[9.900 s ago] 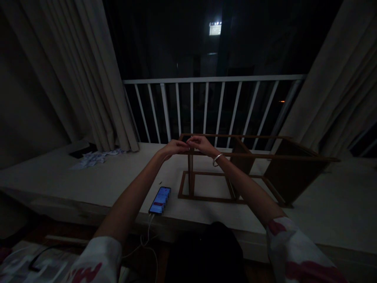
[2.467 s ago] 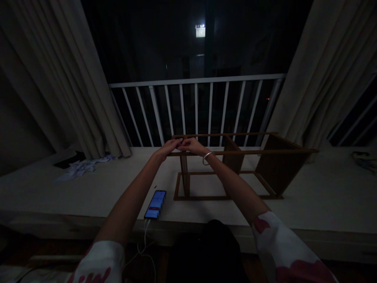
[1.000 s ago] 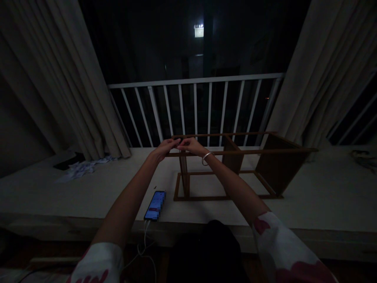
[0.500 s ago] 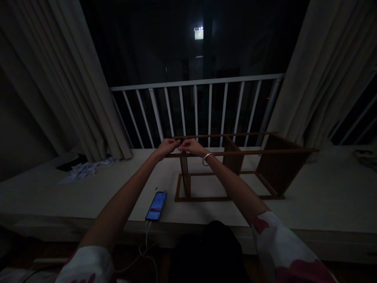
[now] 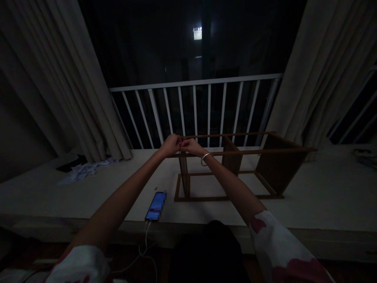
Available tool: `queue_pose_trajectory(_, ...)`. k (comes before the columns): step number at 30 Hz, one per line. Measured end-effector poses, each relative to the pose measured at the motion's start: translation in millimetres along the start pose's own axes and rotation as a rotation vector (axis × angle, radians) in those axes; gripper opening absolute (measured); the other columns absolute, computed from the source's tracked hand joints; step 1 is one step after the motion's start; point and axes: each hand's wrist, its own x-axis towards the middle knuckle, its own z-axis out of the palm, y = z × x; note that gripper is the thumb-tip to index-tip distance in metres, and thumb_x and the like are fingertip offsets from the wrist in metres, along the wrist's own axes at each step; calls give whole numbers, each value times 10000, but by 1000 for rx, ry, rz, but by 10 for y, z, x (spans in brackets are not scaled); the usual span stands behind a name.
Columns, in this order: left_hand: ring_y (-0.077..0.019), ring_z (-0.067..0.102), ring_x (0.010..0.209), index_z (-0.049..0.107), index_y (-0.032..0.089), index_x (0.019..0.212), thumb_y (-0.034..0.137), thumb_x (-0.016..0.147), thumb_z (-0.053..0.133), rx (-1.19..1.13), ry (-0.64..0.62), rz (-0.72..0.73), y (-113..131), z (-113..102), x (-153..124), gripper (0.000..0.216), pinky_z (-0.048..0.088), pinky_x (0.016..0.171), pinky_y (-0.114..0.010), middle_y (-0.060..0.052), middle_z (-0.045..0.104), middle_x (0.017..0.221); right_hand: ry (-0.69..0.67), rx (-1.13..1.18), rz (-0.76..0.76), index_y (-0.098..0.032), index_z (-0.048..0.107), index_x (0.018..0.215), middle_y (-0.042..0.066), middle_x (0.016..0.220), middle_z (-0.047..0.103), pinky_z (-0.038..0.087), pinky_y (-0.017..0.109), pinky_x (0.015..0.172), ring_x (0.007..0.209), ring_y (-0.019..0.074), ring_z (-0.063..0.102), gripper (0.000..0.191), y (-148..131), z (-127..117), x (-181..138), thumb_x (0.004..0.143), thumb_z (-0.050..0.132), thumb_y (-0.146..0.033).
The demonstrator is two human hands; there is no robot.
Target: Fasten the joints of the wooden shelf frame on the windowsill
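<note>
A brown wooden frame, a shelf lying on its side, rests on the white ledge. Both my hands meet at its upper left corner. My left hand is curled, fingers pinched at the corner. My right hand, with a silver bangle on the wrist, is also closed with fingertips pressed against the left hand's. Whatever small thing they pinch is too dark to make out.
A lit phone lies on the ledge's near edge with a white cable hanging down. Scattered papers lie at the left by the curtain. A white railing stands behind the frame; another curtain hangs at right.
My hands stayed at the frame's top left corner, drawing slightly closer and shifting a little. The view wobbled slightly; the frame did not move.
</note>
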Motion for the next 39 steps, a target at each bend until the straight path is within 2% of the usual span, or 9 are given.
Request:
queue_pose_trajectory(6, -170, 467, 741, 580, 162, 732, 197, 731, 450, -83, 94, 113, -67, 53, -106, 135, 359, 706, -299, -43, 507, 748, -6, -25, 12, -86, 590, 606, -12, 577, 553, 349, 206, 563, 556, 70, 463, 254, -35, 10, -30, 520, 663, -314)
queue_pose_trajectory(11, -175, 461, 801, 584, 172, 751, 234, 751, 453, -152, 134, 174, 24, 39, -215, 145, 360, 730, -301, -48, 504, 789, -18, -26, 6, -81, 584, 627, -25, 572, 541, 346, 201, 557, 539, 58, 443, 256, -44, -3, -41, 537, 650, -312)
queue_pose_trajectory(13, -170, 463, 800, 588, 170, 732, 275, 748, 472, -183, 158, 148, 57, 21, -249, 157, 362, 731, -296, -46, 507, 787, -9, -27, 14, -79, 579, 623, -24, 566, 538, 348, 200, 550, 535, 58, 444, 261, -52, -4, -46, 536, 655, -313)
queue_pose_trajectory(17, -150, 480, 735, 592, 162, 664, 372, 728, 502, -247, 162, 3, 56, -12, -272, 237, 371, 656, -265, -40, 524, 756, -5, -27, 39, -80, 585, 630, -7, 581, 557, 367, 199, 545, 553, 68, 470, 287, -66, 11, -48, 523, 674, -332)
queue_pose_trajectory(25, -146, 518, 680, 621, 138, 789, 394, 667, 557, -520, 131, -182, -60, -30, -306, 291, 388, 627, -250, -37, 611, 737, -14, -19, 45, -87, 609, 636, 21, 605, 598, 393, 204, 543, 569, 83, 512, 270, -56, 18, -37, 517, 689, -316)
queue_pose_trajectory(31, -144, 513, 671, 605, 142, 740, 392, 642, 585, -534, 136, -193, -105, -46, -314, 269, 386, 614, -250, -34, 601, 701, -11, -34, 44, -93, 623, 636, 12, 579, 592, 385, 204, 530, 549, 79, 505, 283, -92, 24, -56, 510, 696, -336)
queue_pose_trajectory(35, -137, 502, 645, 599, 142, 727, 404, 627, 592, -555, 135, -250, -148, -35, -281, 280, 383, 598, -248, -27, 587, 670, 1, -36, 59, -91, 630, 634, 17, 592, 599, 384, 204, 528, 554, 80, 506, 292, -93, 28, -60, 496, 703, -337)
queue_pose_trajectory(39, -133, 501, 622, 604, 140, 733, 392, 621, 588, -515, 88, -236, -271, 25, -293, 276, 379, 578, -243, -25, 586, 657, -23, -53, 60, -88, 644, 648, 22, 589, 601, 371, 200, 509, 548, 81, 500, 313, -86, 20, -64, 493, 703, -353)
